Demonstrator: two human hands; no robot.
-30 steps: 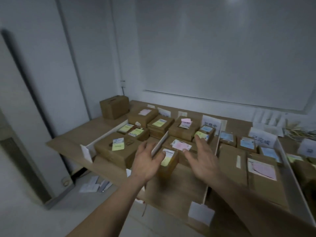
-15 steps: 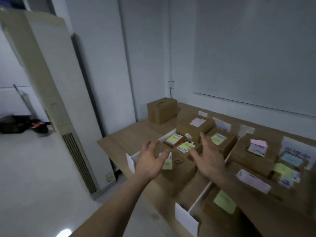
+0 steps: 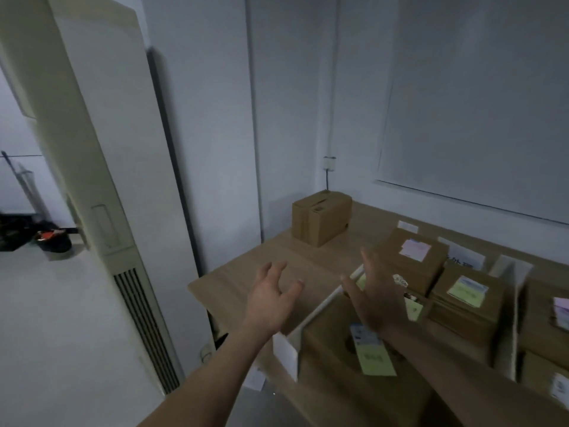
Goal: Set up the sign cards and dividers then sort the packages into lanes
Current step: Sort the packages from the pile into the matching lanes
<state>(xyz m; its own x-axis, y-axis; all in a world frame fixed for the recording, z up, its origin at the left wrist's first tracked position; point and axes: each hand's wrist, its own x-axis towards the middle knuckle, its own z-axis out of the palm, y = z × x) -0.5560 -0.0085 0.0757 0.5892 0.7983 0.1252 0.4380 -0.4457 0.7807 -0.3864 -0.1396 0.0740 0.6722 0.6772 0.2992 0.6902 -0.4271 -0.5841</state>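
Observation:
Both my hands hover over the wooden table (image 3: 246,272), holding nothing. My left hand (image 3: 269,298) has spread fingers above the bare left part of the table. My right hand (image 3: 374,298) is open above the white divider strip (image 3: 320,306) and the near brown package (image 3: 345,349) with a green note. A lone cardboard box (image 3: 320,217) stands at the table's far left corner, ahead of both hands. More labelled packages (image 3: 409,257) (image 3: 468,300) lie in the lanes to the right. A white sign card (image 3: 465,258) stands at the back.
A tall cream air-conditioner unit (image 3: 101,192) stands on the floor left of the table. A second white divider (image 3: 514,322) runs between lanes on the right. Dark bags (image 3: 34,235) lie on the floor far left. White papers (image 3: 255,377) lie under the table's edge.
The view has swung left, away from the right lanes. Both hands have moved left with it, from over the packages toward the table's left part, and stay empty.

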